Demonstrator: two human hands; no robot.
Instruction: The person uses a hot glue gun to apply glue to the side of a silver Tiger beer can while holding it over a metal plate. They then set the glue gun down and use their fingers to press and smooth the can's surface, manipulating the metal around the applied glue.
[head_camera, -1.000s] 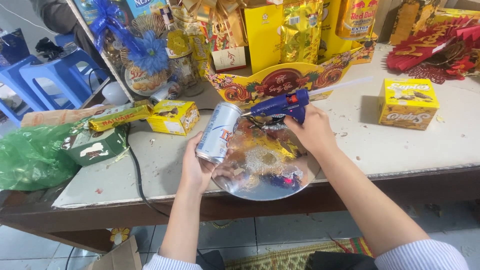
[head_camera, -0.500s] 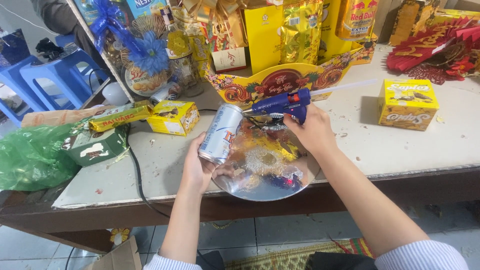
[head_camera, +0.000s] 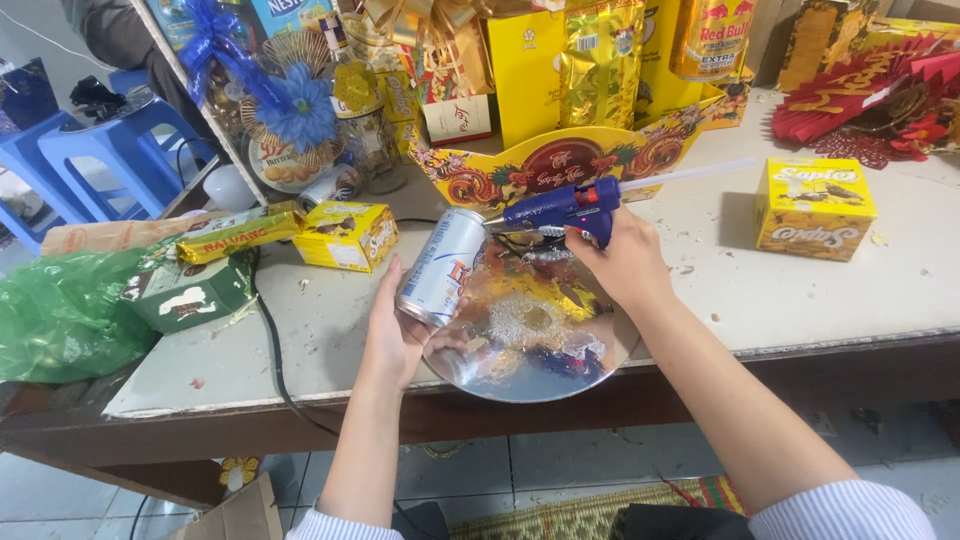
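Note:
My left hand (head_camera: 392, 330) holds a silver drink can (head_camera: 441, 266) tilted, its top end pointing up and away from me. My right hand (head_camera: 622, 262) grips a blue hot glue gun (head_camera: 560, 209) with a white glue stick poking out behind; its nozzle touches the can's upper end. Under both hands lies a shiny round metal tray (head_camera: 530, 335) that overhangs the front edge of the table (head_camera: 800, 300).
A yellow box (head_camera: 815, 207) sits at the right, another yellow box (head_camera: 347, 235) at the left. A black cable (head_camera: 275, 350) runs off the front edge. Green plastic bag (head_camera: 55, 315) and green box (head_camera: 185, 292) far left. Gift baskets and gold packages (head_camera: 570, 70) crowd the back.
The can has been tipped slightly and the glue gun's nozzle stays against its upper end; both hands have hardly shifted.

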